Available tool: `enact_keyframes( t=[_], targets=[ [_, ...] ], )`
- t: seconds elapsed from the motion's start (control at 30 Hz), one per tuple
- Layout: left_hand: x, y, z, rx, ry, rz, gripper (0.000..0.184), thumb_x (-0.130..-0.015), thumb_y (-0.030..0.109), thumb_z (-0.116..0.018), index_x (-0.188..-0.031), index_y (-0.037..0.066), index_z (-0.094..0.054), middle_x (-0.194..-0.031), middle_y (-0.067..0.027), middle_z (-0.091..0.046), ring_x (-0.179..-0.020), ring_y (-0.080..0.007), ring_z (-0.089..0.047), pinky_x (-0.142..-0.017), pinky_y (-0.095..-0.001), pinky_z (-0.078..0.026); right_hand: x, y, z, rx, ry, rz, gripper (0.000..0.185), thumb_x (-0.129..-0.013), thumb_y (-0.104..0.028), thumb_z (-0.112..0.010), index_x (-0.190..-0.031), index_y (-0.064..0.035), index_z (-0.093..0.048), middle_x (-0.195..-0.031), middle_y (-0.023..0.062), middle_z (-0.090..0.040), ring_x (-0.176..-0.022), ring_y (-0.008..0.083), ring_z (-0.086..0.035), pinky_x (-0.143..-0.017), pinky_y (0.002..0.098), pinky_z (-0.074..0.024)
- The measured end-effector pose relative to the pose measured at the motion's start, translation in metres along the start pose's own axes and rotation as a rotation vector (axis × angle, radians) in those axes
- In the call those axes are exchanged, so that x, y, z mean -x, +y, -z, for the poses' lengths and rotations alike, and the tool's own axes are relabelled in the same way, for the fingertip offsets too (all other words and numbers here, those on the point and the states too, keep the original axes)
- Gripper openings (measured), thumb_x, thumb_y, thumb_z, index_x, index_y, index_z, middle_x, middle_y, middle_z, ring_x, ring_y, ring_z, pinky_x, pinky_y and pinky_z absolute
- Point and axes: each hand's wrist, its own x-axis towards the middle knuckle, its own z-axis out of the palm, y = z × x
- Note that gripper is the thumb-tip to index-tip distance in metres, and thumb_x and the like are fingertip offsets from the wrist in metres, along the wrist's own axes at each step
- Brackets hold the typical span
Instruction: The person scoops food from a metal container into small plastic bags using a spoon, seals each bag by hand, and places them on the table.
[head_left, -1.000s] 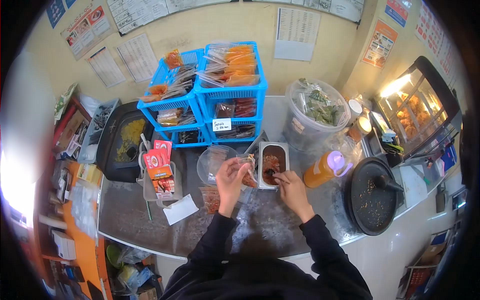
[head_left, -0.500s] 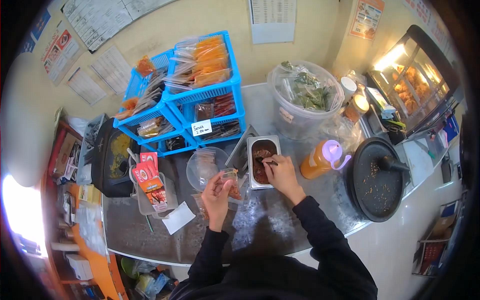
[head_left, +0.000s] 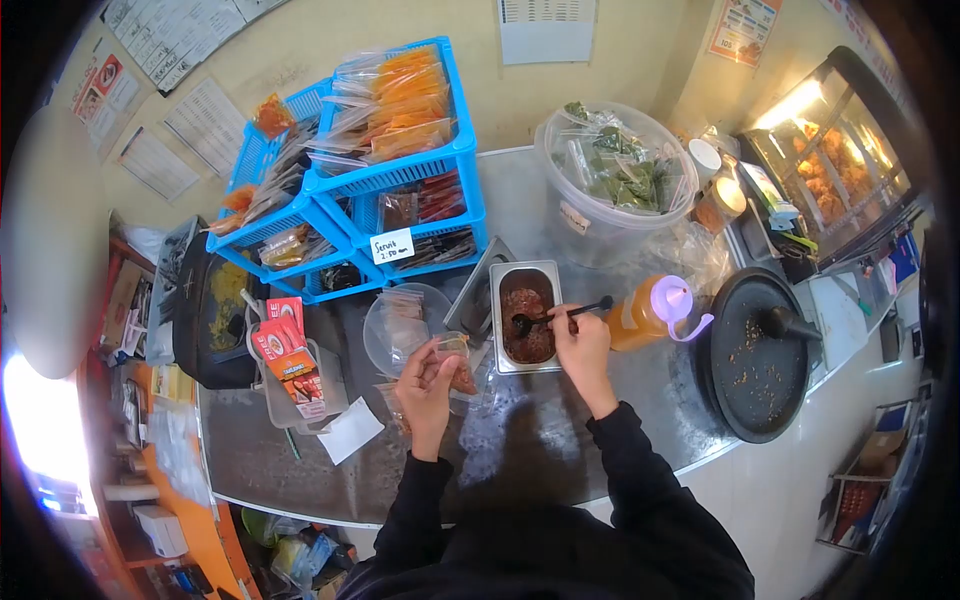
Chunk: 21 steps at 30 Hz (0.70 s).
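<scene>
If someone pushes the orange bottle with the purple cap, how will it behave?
The bottle looks filled with something orange, so it is probably rather heavy. Its tall, round body may tip when pushed high, then roll.

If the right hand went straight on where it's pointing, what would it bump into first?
Probably the rectangular silver metal pan, right ahead of the right hand holding the black spoon. Its height is hard to judge, so it might pass over.

Blue baskets [head_left: 395, 180], a black spoon [head_left: 560, 315], an orange bottle [head_left: 632, 322] with a lilac cap [head_left: 672, 299]
</scene>
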Motion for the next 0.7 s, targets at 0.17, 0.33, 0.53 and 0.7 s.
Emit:
enact_keyframes(
  t=[0.17,0.33,0.53,0.7],
  targets=[
    [-0.002,0.004,0.001,0.018,-0.032,0.043,0.043,-0.094,0.002,-0.073,-0.133,-0.006,-0.056,-0.104,-0.0119,-0.071,-0.096,-0.0167,-0.072,-0.084,-0.0257,-0.056,0.002,0.01,-0.001,-0.146,0.07,-0.028,0.018,-0.097,-0.013,-0.061,-0.093,-0.0013,-0.074,-0.074,0.0105,-0.074,-0.064,0.0194,-0.072,-0.06,0.0302,-0.0525],
    [-0.006,-0.004,0.002,0.039,-0.085,-0.004,0.044,-0.093,0.001,-0.073,-0.133,-0.007,-0.055,-0.108,-0.0125,-0.071,-0.098,-0.0175,-0.071,-0.087,-0.0269,-0.055,0.005,0.012,0.004,-0.256,0.094,-0.115,0.02,-0.101,-0.015,-0.06,-0.097,0.0008,-0.072,-0.078,0.0082,-0.074,-0.07,0.014,-0.071,-0.064,0.0277,-0.0523],
    [-0.013,-0.012,-0.003,-0.01,-0.105,-0.011,0.046,-0.091,0.001,-0.075,-0.133,-0.006,-0.057,-0.108,-0.0115,-0.071,-0.097,-0.0159,-0.071,-0.086,-0.0281,-0.056,0.011,-0.019,0.028,-0.413,0.081,-0.137,0.024,-0.106,-0.02,-0.057,-0.104,-0.0006,-0.071,-0.086,0.004,-0.072,-0.079,0.0101,-0.067,-0.067,0.0238,-0.0498],
    [-0.016,-0.003,-0.023,-0.035,-0.171,-0.042,0.046,-0.089,0.0,-0.077,-0.131,-0.005,-0.059,-0.107,-0.0111,-0.071,-0.095,-0.0142,-0.069,-0.081,-0.0283,-0.057,0.01,-0.065,0.056,-0.467,0.071,0.017,0.024,-0.107,-0.021,-0.056,-0.107,0.0,-0.069,-0.096,0.0046,-0.071,-0.083,0.0088,-0.066,-0.065,0.0226,-0.0477]
  ],
)
